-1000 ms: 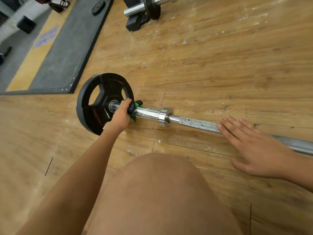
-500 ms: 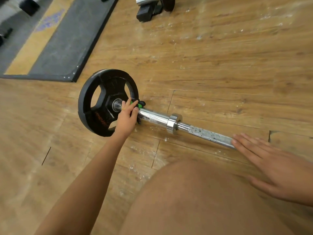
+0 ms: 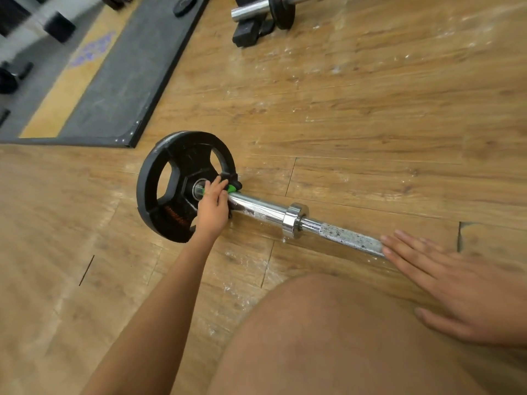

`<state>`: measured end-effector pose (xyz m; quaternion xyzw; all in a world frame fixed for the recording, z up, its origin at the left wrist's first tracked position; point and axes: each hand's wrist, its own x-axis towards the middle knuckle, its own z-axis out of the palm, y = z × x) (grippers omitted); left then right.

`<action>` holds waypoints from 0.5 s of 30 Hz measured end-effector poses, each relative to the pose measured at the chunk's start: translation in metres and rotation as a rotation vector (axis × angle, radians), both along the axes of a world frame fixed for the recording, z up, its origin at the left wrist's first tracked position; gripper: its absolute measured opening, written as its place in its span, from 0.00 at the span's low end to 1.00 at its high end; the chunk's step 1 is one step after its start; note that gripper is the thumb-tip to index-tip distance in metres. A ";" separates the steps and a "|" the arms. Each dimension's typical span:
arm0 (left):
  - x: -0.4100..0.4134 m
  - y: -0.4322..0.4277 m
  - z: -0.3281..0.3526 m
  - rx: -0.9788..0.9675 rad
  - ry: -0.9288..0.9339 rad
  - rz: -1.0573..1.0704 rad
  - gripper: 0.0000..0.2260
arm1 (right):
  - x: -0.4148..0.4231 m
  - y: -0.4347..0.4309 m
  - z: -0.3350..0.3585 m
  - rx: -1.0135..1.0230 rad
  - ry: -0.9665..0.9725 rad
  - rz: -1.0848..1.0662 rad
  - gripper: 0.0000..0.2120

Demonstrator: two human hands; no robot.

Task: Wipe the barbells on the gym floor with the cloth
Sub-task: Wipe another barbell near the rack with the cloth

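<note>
A steel barbell (image 3: 336,235) lies on the wooden floor with a black weight plate (image 3: 168,183) on its left sleeve. My left hand (image 3: 212,206) grips the black and green collar clamp (image 3: 232,188) next to the plate. My right hand (image 3: 453,283) lies flat with straight fingers on the speckled bar shaft. No cloth is in view. My bare knee (image 3: 328,332) fills the lower middle.
A second barbell (image 3: 251,11) with a black plate rests on a block at the top. A grey rubber mat (image 3: 119,81) covers the floor at the upper left, with dark weights beyond it. White chalk dust marks the planks.
My left hand has shifted on the clamp, its fingers now reaching toward the plate hub. My right hand stays flat on the shaft. The camera has moved a little.
</note>
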<state>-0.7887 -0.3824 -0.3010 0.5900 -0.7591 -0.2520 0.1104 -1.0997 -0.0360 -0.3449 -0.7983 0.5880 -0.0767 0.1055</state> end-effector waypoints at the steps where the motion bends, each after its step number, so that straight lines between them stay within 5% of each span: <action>1: 0.004 -0.001 0.000 0.009 -0.013 -0.023 0.18 | 0.001 0.001 0.001 -0.002 -0.001 -0.002 0.39; 7: -0.006 -0.008 -0.006 0.017 0.037 0.157 0.17 | 0.005 0.005 0.000 -0.041 0.032 0.008 0.38; 12: 0.010 -0.001 0.003 0.015 -0.090 -0.123 0.18 | 0.006 0.006 -0.004 -0.019 0.023 0.008 0.44; 15: 0.013 -0.005 0.002 0.017 -0.082 -0.046 0.21 | 0.007 0.004 -0.006 -0.007 0.023 0.016 0.45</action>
